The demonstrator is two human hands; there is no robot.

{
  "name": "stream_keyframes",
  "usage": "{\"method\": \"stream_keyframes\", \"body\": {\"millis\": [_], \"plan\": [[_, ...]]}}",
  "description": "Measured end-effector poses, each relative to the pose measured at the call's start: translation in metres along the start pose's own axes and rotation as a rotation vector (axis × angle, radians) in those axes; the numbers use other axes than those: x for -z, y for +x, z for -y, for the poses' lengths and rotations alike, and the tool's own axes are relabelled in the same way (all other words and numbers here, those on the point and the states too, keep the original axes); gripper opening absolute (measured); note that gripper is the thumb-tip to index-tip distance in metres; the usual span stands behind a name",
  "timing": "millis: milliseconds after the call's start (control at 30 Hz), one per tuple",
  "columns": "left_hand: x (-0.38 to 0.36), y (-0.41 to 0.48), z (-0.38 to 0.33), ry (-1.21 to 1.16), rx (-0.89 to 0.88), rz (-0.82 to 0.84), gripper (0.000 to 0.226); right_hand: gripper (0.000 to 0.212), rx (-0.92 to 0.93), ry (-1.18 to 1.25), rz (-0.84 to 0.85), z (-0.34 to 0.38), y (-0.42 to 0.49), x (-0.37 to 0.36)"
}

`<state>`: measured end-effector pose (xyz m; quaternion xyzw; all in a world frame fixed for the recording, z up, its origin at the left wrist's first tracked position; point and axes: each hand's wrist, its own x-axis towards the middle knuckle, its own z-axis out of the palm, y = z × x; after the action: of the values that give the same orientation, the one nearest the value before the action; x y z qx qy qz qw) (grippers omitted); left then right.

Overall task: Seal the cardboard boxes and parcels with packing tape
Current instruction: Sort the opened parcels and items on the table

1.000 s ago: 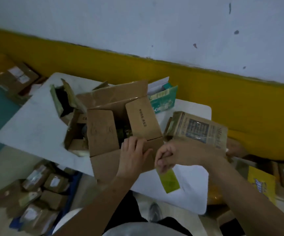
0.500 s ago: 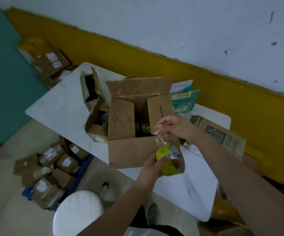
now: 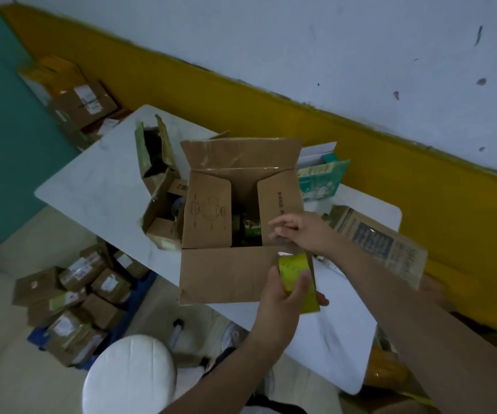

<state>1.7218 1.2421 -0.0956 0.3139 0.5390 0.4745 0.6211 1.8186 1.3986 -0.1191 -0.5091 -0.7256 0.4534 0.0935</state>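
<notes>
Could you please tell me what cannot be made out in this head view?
1. Head view: box contents mostly hidden by its flaps.
2. Head view: roll partly covered by the left hand.
3. Head view: tape end clear and blurred below the right hand.
4. Head view: floor parcels, labels too small to read.

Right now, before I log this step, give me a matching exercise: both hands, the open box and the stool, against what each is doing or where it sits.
1 left hand
2 right hand
3 cardboard box
4 white stool

A flaps open, on the table
B pinches the clear tape end
C grips the yellow-green tape roll
D on the floor beside the table

Pairs: 1-C, 2-B, 3-A, 4-D.
</notes>
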Motion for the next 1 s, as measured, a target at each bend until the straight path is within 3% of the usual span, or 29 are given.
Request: {"method": "stream_keyframes", "body": {"millis": [233,367,533,633,767,1000], "plan": [[-0.011,-0.007,-0.016,0.133,0.015,-0.1,0.032,0.019,0.055,-0.049,-0.03,-0.002,-0.003,-0.009],[-0.015,-0.009,-0.025,0.097,0.149,-0.148,0.039,0.019,0.07,0.053,-0.069,-0.001,-0.005,-0.012],[-0.009,-0.021,-0.038,0.144,0.177,-0.059,0.022,0.02,0.106,0.045,-0.049,0.002,-0.012,-0.011],[0.001,-0.025,-0.034,0.117,0.215,0.018,0.009,0.02,0.111,-0.055,-0.059,0.002,-0.012,-0.014],[0.008,-0.026,-0.027,0.13,0.25,0.022,0.023,0.022,0.14,-0.261,-0.088,0.005,-0.012,-0.017],[0.009,-0.024,-0.015,0.091,0.228,0.042,0.021,0.022,0.234,-0.458,-0.153,0.001,-0.012,-0.012]]}}
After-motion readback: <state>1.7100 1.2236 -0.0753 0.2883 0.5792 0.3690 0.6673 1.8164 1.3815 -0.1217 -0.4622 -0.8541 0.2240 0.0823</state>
